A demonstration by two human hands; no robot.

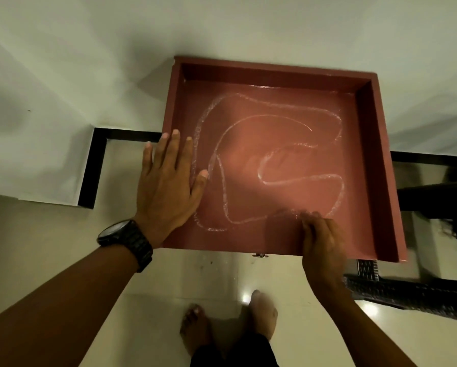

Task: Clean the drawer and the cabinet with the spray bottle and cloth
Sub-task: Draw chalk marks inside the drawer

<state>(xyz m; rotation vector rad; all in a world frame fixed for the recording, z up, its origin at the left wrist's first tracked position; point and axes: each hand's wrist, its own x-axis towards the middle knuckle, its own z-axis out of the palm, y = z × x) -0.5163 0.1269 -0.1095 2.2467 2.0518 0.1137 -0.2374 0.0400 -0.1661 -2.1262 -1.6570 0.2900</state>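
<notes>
So the drawer (283,160) is pulled out, foamy squiggles all over its floor — nothing wiped yet. Left hand (169,181) lies flat, fingers spread; right hand (321,242) is blurry — can't tell its grip. No cloth or bottle visible.

Through the head camera I see two bare forearms with no sleeves. The left hand (169,178) has short, pale, unpainted fingernails, and behind its fingers, just past the knuckles and palm, the wrist carries a black watch (125,243) with a dark round face and a chunky link band. The right hand (321,250) wears no ring or band that I can make out; it is blurred. Below the hands, two bare feet (230,327) show, with dark trouser hems at the ankles.
</notes>
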